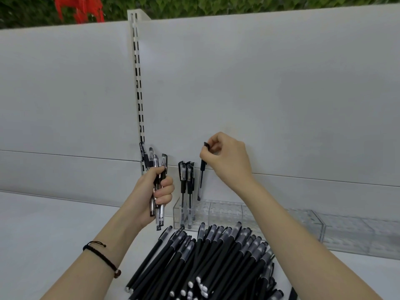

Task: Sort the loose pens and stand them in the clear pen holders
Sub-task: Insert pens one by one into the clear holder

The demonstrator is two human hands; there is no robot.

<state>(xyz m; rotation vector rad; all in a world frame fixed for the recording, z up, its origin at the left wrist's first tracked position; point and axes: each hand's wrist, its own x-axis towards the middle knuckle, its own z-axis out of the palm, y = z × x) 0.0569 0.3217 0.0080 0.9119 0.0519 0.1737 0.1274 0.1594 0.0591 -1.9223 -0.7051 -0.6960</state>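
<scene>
Held pen: a clear-barrelled pen [200, 182] with a black cap hangs upright just right of centre. Its lower tip is at the back rim of the near pen holder; whether it has entered a slot cannot be told.
Right hand: the right hand [227, 156] pinches the held pen's cap end between curled fingertips, with the rest of the pen hanging below the hand.
Near pen holder: a clear pen holder [225, 211] with rows of small slots stands on the surface below the right hand.
Standing pens: a few capped pens of the same kind [186, 180] stand upright in the holder's left end, just left of the held pen.
Left hand: the left hand [155, 191] is clenched around a bundle of pens [159, 161], left of the holder. Their caps stick up above the fist and their tips stick out below it.
Loose pile: a heap of black pens [216, 256] lies on the surface at lower centre, in front of the holder.
Second holder: another clear holder [346, 232] sits at the right, beyond the right forearm.
Bracelet: a dark cord bracelet [101, 256] circles the left wrist.
Surface: the white surface [43, 224] carries the holders and the pile.
Back panel: a white panel [259, 83] rises behind, with a slotted upright [138, 83] above the left hand.
Top edge: green foliage [238, 5] and something red [80, 7] at the upper left show over the panel.
</scene>
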